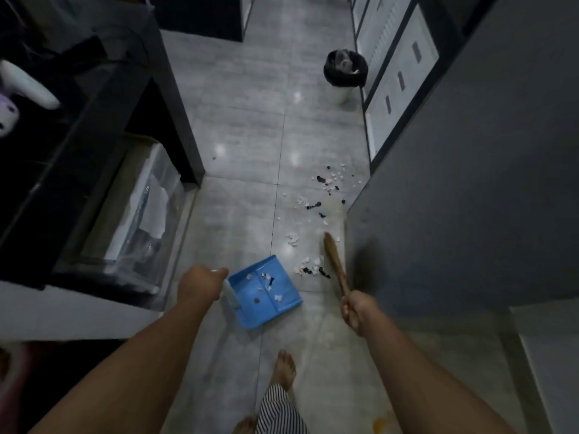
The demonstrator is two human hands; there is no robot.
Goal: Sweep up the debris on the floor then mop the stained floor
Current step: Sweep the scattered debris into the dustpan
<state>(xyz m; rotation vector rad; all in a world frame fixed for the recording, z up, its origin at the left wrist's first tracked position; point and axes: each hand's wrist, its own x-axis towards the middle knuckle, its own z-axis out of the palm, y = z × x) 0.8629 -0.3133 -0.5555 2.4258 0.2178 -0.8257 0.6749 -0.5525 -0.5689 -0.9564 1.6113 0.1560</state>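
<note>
My left hand (199, 285) grips the handle of a blue dustpan (263, 292) resting on the grey tiled floor, with a few white and black scraps inside it. My right hand (357, 311) is closed around the handle of a small brown hand broom (333, 260), whose bristles point away from me beside the dustpan's right side. White and black debris (313, 270) lies just off the pan's mouth, and more debris (329, 183) trails up the floor along the grey wall. An orange stain (379, 425) marks the floor near my right forearm.
A bin with a black liner (344, 70) stands at the far end by white cabinets (398, 86). A dark counter (94, 120) and a clear box (141, 214) line the left side. A grey wall (470, 183) closes the right. My bare foot (284, 369) is below the dustpan.
</note>
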